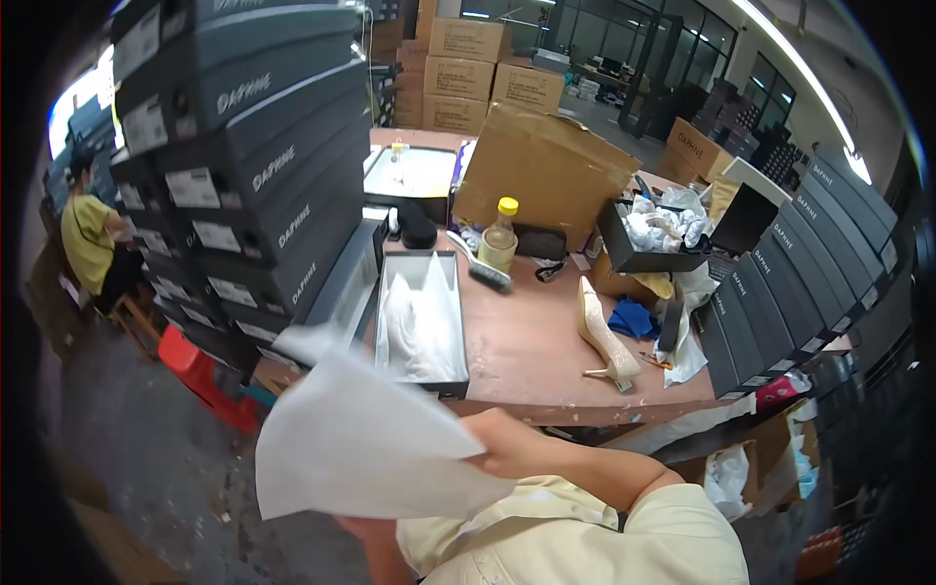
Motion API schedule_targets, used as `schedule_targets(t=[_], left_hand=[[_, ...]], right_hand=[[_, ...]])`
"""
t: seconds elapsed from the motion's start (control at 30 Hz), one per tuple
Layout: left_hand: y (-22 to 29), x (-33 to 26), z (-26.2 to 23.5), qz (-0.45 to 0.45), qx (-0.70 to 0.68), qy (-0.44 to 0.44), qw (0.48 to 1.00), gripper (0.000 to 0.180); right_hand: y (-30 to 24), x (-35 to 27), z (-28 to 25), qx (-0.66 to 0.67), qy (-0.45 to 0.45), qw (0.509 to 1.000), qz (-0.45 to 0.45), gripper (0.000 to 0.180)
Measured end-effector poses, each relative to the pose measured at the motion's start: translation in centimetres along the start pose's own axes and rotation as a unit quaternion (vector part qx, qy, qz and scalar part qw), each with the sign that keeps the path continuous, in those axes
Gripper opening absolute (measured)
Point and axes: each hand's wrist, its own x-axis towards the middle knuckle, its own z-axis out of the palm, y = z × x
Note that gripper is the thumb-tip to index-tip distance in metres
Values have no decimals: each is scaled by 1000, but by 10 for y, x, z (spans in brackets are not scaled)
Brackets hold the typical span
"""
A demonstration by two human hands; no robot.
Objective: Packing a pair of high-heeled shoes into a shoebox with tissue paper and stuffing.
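Observation:
My right hand (502,444) is closed on the edge of a white sheet of tissue paper (361,439), held up in front of my body and blurred at its upper end. Behind the sheet, the fingers of my left hand are hidden; only part of the left forearm (378,546) shows below it. Just beyond the paper, an open dark shoe box (460,331) on the table holds a white tissue-wrapped bundle (414,327). To the right, a beige high-heeled shoe (600,331) lies on the tabletop, away from both hands.
Tall stacks of dark shoe boxes (283,175) rise at left and more boxes (799,273) at right. A yellow-capped bottle (499,239), a brush (487,273) and a blue cloth (634,319) lie about the table (526,341). At far left a person (88,239) sits near a red stool (200,375).

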Motion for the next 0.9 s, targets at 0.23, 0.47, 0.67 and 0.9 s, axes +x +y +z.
schedule_targets(t=[0.23, 0.47, 0.67, 0.9], left_hand=[[-87, -11, 108, -66, 373, -67, 923, 56], [-132, 19, 138, -163, 211, -138, 954, 56], [-173, 54, 158, -177, 314, -25, 932, 54], [-214, 113, 178, -245, 384, -5, 890, 48]], right_hand=[[-11, -47, -67, 115, 275, 949, 100, 21], [27, -52, -104, 176, 88, 980, 19, 32], [70, -63, -151, 255, 277, 925, 59, 34], [129, -121, -204, 232, 701, 666, 105, 46]])
